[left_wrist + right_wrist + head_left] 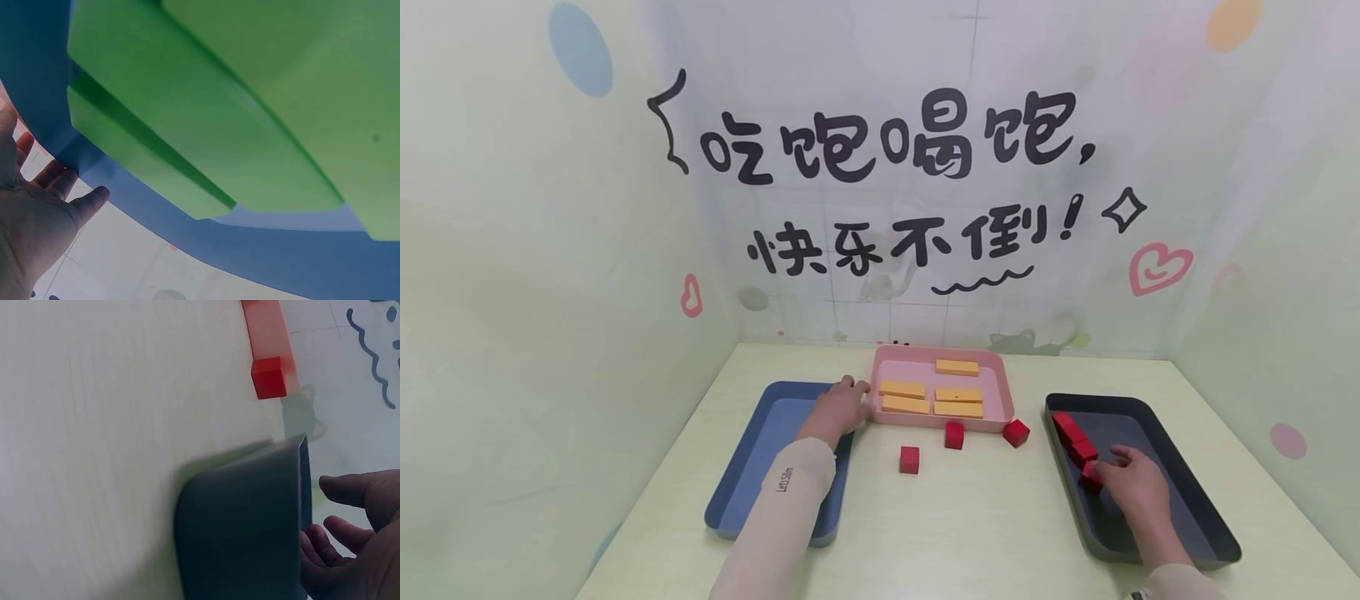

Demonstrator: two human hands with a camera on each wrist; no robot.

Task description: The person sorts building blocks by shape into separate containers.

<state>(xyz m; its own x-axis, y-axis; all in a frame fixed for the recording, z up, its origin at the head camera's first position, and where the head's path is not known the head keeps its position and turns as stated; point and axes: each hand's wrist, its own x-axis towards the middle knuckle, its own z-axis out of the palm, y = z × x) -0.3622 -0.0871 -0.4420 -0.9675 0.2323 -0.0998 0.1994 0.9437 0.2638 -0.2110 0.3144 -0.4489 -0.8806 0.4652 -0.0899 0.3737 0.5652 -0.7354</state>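
My left hand is over the far right corner of the blue tray, its fingers spread and pointing toward the pink tray. In the left wrist view, large green blocks lie inside the blue tray; the arm hides them from the head view. My right hand is inside the dark grey tray, fingertips overlapping a red block at its left wall. More red blocks line that wall. The right wrist view shows thumb and fingers apart, no block between them.
Several yellow-orange blocks lie in the pink tray at the back. Three red cubes stand on the table: one in front, one against the pink tray, one by its right corner. A printed backdrop rises behind the table.
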